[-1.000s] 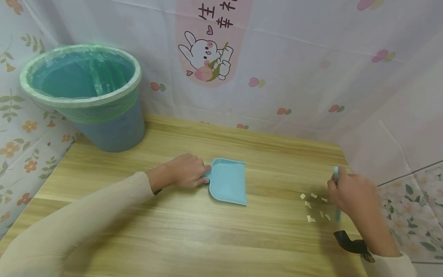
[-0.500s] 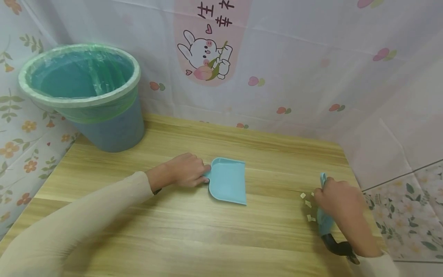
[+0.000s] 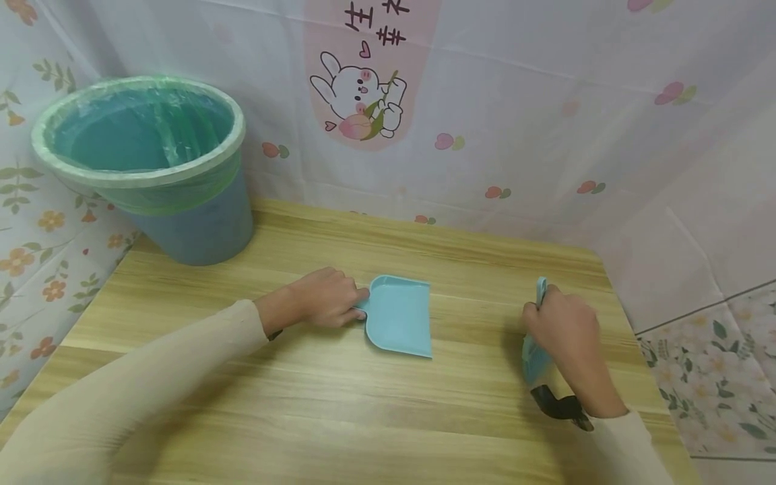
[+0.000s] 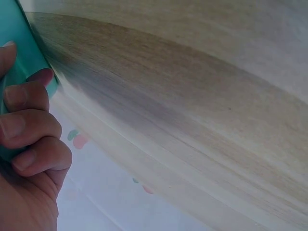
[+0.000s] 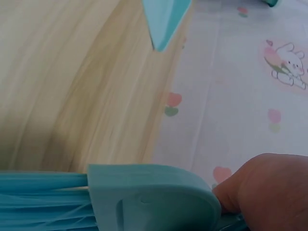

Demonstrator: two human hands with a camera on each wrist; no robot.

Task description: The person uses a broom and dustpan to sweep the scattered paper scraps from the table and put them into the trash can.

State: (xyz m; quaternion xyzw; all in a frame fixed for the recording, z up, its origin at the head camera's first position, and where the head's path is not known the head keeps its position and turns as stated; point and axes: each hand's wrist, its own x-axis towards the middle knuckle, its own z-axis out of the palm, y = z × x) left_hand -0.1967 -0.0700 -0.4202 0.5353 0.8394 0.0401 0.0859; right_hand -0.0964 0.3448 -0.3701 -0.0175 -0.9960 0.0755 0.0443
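A light-blue dustpan point(image 3: 398, 318) lies on the wooden table, its wide edge facing right. My left hand point(image 3: 330, 298) grips its short handle; in the left wrist view the fingers point(image 4: 36, 127) curl round the handle. On the right side of the table my right hand point(image 3: 564, 330) holds a light-blue hand brush point(image 3: 536, 360), bristles down at the tabletop. The right wrist view shows the brush's head point(image 5: 154, 197) and blue bristles point(image 5: 43, 199), with the thumb at its handle. The small pale scraps seen earlier are hidden behind the brush and hand.
A blue bin point(image 3: 197, 225) with a green liner stands at the back left of the wooden table point(image 3: 364, 417). A printed cloth point(image 3: 515, 121) hangs along the back edge. A black strap point(image 3: 554, 404) is at the right wrist.
My right hand has brought the brush leftward across the table, over where the pale scraps lay, and they have gone out of sight. My left hand and the dustpan stay in place.
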